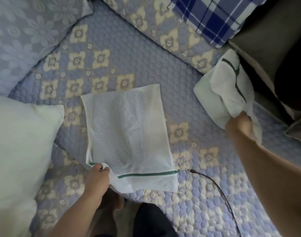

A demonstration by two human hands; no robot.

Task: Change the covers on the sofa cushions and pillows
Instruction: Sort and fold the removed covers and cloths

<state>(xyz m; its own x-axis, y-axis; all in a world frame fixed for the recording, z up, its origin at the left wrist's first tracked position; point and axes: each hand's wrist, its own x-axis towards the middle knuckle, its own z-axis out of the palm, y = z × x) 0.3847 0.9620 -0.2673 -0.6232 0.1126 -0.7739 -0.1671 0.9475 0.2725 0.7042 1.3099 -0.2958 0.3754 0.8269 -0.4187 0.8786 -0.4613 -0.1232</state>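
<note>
- Quilted blue sofa seat cover with cream flower squares [112, 53]: one; it carries everything else.
- Plain white uncovered pillow [18, 142]: one, at your left, likely awaiting a cover.
- White mesh pillow covers with green zips: two. One lies flat [129, 130] mid-seat, zip nearest you, ready for opening; the other [223, 93] is bunched at the right.
- Hands: well apart. Your left hand [96, 178] pinches the flat cover's near-left corner; your right hand [238, 125] grips the bunched cover.
- Thin black cable [214, 185]: one.
</note>
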